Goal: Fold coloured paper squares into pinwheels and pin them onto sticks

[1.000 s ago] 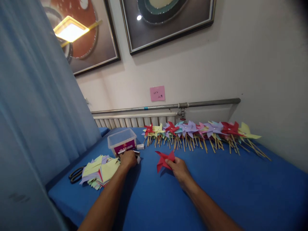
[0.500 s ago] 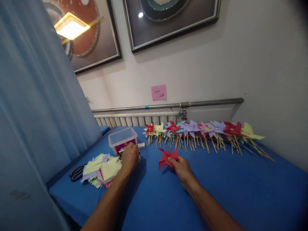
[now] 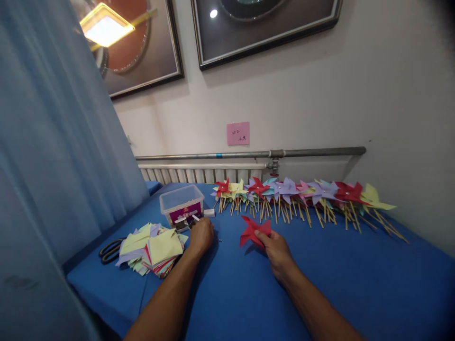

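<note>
My right hand (image 3: 279, 253) pinches a red paper pinwheel (image 3: 253, 233) by one side, with the thumb on top, above the blue cloth. It shows no stick. My left hand (image 3: 202, 236) is closed, knuckles up, just in front of the clear plastic tub (image 3: 182, 199) with a purple label. Its fingertips are hidden, so what they hold cannot be made out. A small open box (image 3: 182, 224) with a white flap lies at its far side. One tiny shiny pin (image 3: 220, 240) rests on the cloth to its right.
Paper squares (image 3: 152, 248) in mixed colours are piled at left, beside black-handled scissors (image 3: 111, 251). A small white box (image 3: 209, 213) stands by the tub. Finished pinwheels on sticks (image 3: 284, 189) line the back of the table. A blue curtain (image 3: 71, 142) hangs at left.
My left hand has drawn back slightly and to the right, uncovering the small box and the tub's label. The tiny pin now shows on the cloth. My right hand has shifted slightly right with the pinwheel.
</note>
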`<action>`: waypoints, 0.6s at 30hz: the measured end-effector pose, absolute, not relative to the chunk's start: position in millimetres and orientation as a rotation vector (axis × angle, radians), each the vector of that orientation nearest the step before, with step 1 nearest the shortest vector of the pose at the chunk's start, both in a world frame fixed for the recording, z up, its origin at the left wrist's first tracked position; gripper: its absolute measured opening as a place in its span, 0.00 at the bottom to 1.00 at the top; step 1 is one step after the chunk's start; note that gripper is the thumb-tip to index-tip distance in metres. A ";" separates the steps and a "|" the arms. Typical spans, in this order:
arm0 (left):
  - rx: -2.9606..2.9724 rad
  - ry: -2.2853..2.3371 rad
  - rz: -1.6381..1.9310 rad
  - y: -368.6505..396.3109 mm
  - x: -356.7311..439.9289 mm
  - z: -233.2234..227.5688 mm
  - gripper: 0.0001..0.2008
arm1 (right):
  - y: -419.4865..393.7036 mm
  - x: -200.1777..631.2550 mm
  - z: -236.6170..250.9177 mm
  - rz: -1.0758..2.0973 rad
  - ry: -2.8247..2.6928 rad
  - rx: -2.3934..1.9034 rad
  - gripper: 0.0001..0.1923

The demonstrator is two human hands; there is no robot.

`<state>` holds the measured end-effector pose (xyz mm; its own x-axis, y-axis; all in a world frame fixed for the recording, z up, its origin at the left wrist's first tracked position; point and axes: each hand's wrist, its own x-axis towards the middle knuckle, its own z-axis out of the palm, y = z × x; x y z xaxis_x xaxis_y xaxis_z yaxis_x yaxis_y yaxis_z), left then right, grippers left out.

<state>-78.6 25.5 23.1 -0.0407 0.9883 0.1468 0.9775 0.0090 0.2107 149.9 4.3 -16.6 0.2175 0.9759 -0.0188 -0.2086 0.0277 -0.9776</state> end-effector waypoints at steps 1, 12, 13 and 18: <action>2.154 2.210 0.389 25.5 -80.3 23.6 0.16 | 4.4 150.8 -16.1 1.150 -0.851 -1.134 0.12; 2.292 1.910 0.633 18.0 -95.2 21.9 0.13 | -0.6 147.2 -7.2 1.214 -0.762 -1.105 0.12; 2.310 1.847 0.639 15.1 -96.0 20.5 0.12 | -0.9 147.0 -7.0 1.210 -0.765 -1.108 0.12; 2.422 1.779 0.433 0.8 -86.8 13.8 0.11 | -1.2 147.4 -8.2 1.176 -0.831 -1.132 0.11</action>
